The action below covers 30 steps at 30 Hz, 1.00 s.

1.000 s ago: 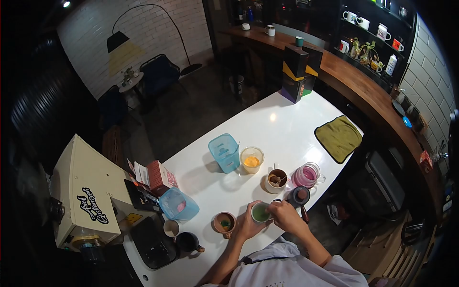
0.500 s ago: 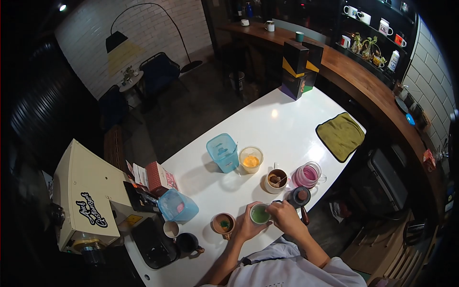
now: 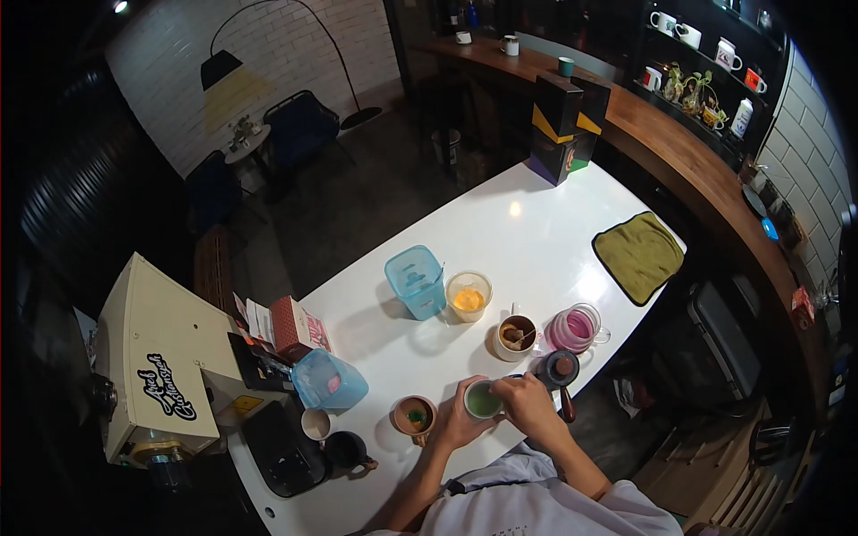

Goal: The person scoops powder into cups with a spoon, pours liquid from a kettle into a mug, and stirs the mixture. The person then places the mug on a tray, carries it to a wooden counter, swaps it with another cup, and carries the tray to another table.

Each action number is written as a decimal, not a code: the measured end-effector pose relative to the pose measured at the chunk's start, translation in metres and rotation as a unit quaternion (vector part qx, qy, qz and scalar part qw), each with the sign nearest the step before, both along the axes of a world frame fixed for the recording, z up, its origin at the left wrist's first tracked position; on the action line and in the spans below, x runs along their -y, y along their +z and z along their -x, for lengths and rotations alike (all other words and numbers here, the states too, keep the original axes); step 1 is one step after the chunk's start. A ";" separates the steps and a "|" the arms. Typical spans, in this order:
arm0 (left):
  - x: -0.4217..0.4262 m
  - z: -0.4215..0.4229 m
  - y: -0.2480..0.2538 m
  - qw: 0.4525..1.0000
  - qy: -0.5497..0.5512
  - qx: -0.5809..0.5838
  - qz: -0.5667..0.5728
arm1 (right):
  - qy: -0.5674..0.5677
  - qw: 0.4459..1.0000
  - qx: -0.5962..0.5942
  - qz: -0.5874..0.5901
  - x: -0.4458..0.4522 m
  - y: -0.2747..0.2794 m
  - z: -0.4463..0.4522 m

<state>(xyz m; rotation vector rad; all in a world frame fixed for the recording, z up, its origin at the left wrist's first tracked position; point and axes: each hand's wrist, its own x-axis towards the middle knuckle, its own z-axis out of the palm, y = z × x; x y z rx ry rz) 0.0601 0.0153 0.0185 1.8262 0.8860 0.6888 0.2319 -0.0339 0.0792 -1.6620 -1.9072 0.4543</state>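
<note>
Little has moved since the earlier frame: slight view shift only. Cup of green liquid (image 3: 483,401) sits between both hands, near the counter (image 3: 536,232) edge. Left hand (image 3: 458,425): fingers grasp the cup's side. Right hand (image 3: 531,407): fingers bent at its rim; cannot tell whether they grip anything. Judged risks: sideways push tips cup, spilling liquid; right wrist drift knocks portafilter (image 3: 561,367).

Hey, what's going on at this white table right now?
A person is holding a cup of green liquid with the left hand, while the right hand is at its rim. Around it on the table stand a brown cup, a mug with a tea bag in it, a glass jug of pink liquid and a cup with something orange inside.
</note>
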 end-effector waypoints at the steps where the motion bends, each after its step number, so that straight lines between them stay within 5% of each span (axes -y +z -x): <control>1: 0.000 0.000 -0.001 1.000 0.000 0.001 -0.001 | 0.020 1.000 0.013 0.003 0.003 0.000 -0.001; 9: -0.001 0.001 -0.008 1.000 0.000 -0.001 0.021 | 0.073 0.996 -0.045 0.036 0.002 -0.003 0.006; 15: 0.000 0.001 -0.001 1.000 -0.001 -0.007 -0.001 | -0.008 1.000 -0.020 -0.020 0.005 -0.002 -0.002; 21: 0.000 0.002 0.000 1.000 -0.004 -0.022 0.013 | 0.073 0.996 -0.019 0.042 0.009 0.000 -0.002; 30: 0.001 0.001 0.005 0.999 0.009 -0.034 0.001 | -0.005 0.999 -0.048 -0.020 -0.004 -0.002 0.001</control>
